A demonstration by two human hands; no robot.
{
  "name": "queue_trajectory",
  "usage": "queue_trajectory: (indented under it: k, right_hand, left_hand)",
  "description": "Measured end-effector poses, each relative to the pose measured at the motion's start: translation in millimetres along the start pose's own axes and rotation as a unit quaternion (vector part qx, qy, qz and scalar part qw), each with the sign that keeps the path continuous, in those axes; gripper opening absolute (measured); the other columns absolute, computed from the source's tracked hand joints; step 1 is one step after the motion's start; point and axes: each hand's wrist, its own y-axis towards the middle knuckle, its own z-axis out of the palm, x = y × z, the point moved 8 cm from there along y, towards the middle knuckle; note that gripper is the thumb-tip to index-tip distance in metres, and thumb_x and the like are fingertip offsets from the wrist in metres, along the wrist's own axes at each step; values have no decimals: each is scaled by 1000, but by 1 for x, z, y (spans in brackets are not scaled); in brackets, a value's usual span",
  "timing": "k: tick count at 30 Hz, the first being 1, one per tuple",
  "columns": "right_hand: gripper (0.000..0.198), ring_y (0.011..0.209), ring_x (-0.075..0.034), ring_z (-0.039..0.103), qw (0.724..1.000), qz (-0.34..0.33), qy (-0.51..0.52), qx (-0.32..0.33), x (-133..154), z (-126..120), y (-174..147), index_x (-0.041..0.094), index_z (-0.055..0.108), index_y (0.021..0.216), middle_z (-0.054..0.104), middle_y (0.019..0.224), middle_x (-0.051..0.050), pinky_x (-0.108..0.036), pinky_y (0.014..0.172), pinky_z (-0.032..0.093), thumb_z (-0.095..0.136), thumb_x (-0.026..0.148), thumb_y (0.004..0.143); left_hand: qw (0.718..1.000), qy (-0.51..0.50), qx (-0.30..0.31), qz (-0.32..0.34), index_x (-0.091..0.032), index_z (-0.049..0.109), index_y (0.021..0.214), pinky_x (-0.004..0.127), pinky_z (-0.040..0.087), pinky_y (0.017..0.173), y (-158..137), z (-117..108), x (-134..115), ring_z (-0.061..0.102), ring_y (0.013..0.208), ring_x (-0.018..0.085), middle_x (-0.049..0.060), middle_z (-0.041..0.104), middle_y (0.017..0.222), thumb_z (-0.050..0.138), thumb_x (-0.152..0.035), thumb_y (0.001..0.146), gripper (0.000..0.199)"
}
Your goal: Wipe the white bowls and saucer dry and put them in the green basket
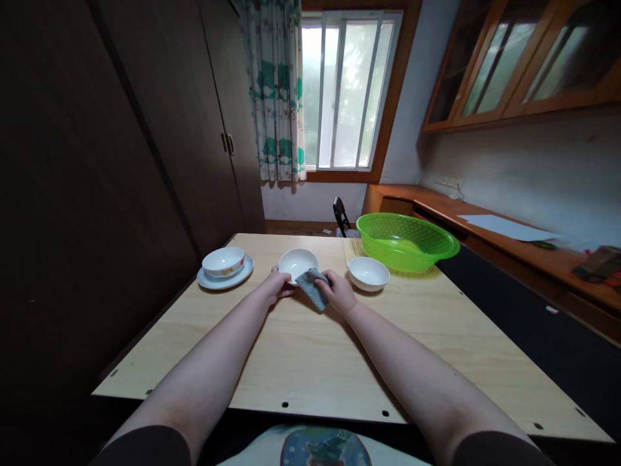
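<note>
cloth (pixel 310 288) pinched in right hand (pixel 338 291), bowl (pixel 297 262) gripped by left hand (pixel 277 285) — wiping seems underway, unfinished — neighbouring bowl's (pixel 369 277) turn unclear.

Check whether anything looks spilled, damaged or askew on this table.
Nothing stands out. The left hand holds a white bowl, the right hand a cloth at its rim. The patterned bowl on its plate and the green basin stand upright; no spill or breakage shows.

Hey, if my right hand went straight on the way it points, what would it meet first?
Probably the white bowl in your left hand, led by the gray cloth your right hand holds, though any gap between them is hard to judge.
</note>
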Motion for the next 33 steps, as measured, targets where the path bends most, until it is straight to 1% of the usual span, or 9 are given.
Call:
queue_trajectory:
  k: [5,8,11,13,16,21,25,28,33]
  right_hand:
    - [35,81,-18,61,995,39,20,-91,-7,-17,-1,19,56,98,66,90,-6,-26,71,43,38,48,90]
    - [34,81,-19,61,992,80,-24,-92,-11,-17,0,20,56,100,66,89,-5,-27,69,42,44,49,87]
    - [36,83,-21,61,986,119,-80,-82,-15,-17,1,20,54,107,66,92,-6,-29,70,42,48,48,84]
    - [39,91,-23,59,984,94,-116,-94,-10,-21,3,17,53,113,65,99,-9,-32,78,42,49,44,85]
    - [41,109,-26,50,980,0,-167,-111,10,-27,2,13,52,120,57,117,-14,-37,95,35,45,38,88]
    - [44,123,-28,39,968,-132,-213,8,39,-1,-5,19,50,127,50,133,-12,-44,105,22,44,40,89]
    - [53,129,-28,35,955,-141,-245,90,35,25,-9,22,47,131,47,137,-12,-50,108,13,56,42,82]
    - [46,127,-25,39,951,-145,-239,131,28,37,-10,22,50,128,51,133,-11,-46,107,17,54,34,84]
    - [34,122,-23,45,956,-152,-204,147,28,40,-11,25,55,122,58,126,-8,-47,105,20,45,31,90]
  left_hand:
    - [997,49,42,46,-24,24,128,35,56,55,-10,19,-4,66,71,21,12,58,107,53,-8,58,77]
    - [987,77,48,134,-27,24,132,35,57,57,-16,27,-15,63,91,26,13,52,122,53,-6,55,85]
    - [973,92,63,202,-26,30,132,32,56,65,-18,32,-22,56,106,26,10,52,124,51,-5,55,83]
    - [965,106,59,231,-24,34,129,31,55,73,-17,32,-24,55,108,24,8,55,121,48,-4,55,78]
    - [956,137,36,258,-22,37,128,32,54,80,-16,29,-27,56,105,21,6,57,118,46,-4,56,74]
    - [954,148,27,260,-24,37,129,33,55,75,-15,24,-27,58,102,22,6,57,121,46,-5,58,74]
    - [943,153,7,296,-23,39,129,34,52,85,-14,19,-31,56,108,20,5,57,123,47,-4,58,74]
    - [934,180,0,309,-23,39,130,35,50,86,-13,18,-31,56,106,21,5,57,124,49,-5,58,75]
    - [923,231,-1,308,-23,38,133,33,50,83,-14,19,-30,58,102,21,6,58,122,52,-7,59,77]
